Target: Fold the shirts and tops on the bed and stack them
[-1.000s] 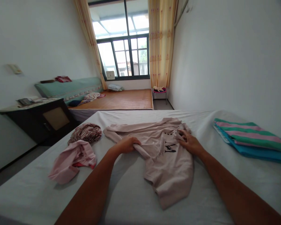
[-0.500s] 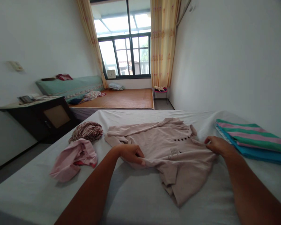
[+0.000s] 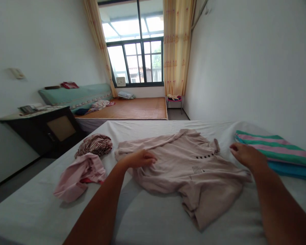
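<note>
A beige shirt (image 3: 168,160) with a short row of dark buttons and small printed text lies spread and wrinkled on the white sheet (image 3: 148,221). One sleeve hangs toward me, and the far sleeve lies along the top. Over the shirt's left part hovers my left hand (image 3: 140,159), fingers loosely bent and a little apart, with no cloth visibly gripped. My right hand (image 3: 248,156) is just right of the shirt collar, off the fabric, its fingertips drawn together with nothing visible in them. Behind that hand lies a folded green-and-pink striped cloth (image 3: 283,146).
To the left lie a crumpled pink garment (image 3: 76,178) and a bundled brown patterned cloth (image 3: 95,144). Blue folded fabric (image 3: 293,170) sits under the striped cloth. A dark cabinet (image 3: 40,129) stands at the left, with another bed (image 3: 137,107) beneath the window.
Both hands have let go of the shirt's edge. My left hand has risen slightly and lies farther over the shirt; my right hand has lifted away. The shirt has shifted right and flattened.
</note>
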`<state>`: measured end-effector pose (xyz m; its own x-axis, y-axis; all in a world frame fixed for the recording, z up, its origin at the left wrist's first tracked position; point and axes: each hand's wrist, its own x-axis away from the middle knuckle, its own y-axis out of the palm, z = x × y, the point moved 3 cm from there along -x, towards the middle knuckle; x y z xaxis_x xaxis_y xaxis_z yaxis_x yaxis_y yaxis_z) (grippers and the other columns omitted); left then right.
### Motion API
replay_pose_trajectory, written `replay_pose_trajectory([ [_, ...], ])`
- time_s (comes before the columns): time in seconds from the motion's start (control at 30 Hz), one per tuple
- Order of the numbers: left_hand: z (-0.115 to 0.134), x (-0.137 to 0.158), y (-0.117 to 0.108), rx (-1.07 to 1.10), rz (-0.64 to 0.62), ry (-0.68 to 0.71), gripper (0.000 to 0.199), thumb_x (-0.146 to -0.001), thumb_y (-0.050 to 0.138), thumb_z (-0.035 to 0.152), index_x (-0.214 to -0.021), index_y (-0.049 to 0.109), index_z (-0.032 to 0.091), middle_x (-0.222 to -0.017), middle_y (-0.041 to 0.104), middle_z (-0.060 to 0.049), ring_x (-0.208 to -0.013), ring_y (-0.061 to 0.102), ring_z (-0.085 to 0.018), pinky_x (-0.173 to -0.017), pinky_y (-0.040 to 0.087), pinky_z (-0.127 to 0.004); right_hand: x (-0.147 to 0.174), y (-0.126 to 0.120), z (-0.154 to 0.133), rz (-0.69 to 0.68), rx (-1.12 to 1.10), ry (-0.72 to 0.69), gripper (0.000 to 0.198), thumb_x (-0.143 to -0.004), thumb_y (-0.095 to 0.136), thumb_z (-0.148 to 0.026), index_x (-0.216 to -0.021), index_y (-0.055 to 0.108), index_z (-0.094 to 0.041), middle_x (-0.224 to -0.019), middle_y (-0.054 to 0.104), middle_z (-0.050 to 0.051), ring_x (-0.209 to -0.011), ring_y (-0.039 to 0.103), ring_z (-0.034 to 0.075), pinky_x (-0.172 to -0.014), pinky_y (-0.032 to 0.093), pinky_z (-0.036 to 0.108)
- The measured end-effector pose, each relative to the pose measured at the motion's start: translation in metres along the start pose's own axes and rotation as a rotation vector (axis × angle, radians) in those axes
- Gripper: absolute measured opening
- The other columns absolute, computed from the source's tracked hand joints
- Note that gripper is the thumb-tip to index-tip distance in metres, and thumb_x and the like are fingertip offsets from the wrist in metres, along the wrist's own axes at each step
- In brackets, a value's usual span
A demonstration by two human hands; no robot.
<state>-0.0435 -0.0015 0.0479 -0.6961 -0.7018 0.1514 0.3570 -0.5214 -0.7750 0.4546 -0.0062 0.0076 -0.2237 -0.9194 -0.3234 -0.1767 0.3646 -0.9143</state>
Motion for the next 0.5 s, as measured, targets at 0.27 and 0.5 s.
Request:
replay_pose_trajectory([
  [0.27, -0.065, 0.013, -0.027, -0.567, 0.413, -0.427, 0.034, -0.078, 0.057, 0.023, -0.11, 0.07, 0.026, -0.117, 0.068, -0.007, -0.11, 0.062, -0.026, -0.089, 0.047, -0.032, -0.06, -0.002, -0.1, -0.165, 0.0, -0.212, 0.025, -0.085, 0.053, -0.036, -0.1, 0.069, -0.024, -0.108, 0.072, 0.007, -0.098, 0.065, 0.024, -0.081, 0.044, 0.03],
  [0.5, -0.087, 0.024, -0.033, -0.504, 0.353, -0.464, 0.04, -0.073, 0.064, 0.023, -0.112, 0.069, 0.03, -0.121, 0.067, -0.004, -0.111, 0.062, -0.022, -0.094, 0.044, -0.029, -0.116, 0.059, -0.098, -0.242, -0.063, 0.016, 0.057, -0.08, 0.061, -0.042, -0.121, 0.058, -0.002, -0.115, 0.065, 0.027, -0.105, 0.063, 0.034, -0.083, 0.047, 0.039],
])
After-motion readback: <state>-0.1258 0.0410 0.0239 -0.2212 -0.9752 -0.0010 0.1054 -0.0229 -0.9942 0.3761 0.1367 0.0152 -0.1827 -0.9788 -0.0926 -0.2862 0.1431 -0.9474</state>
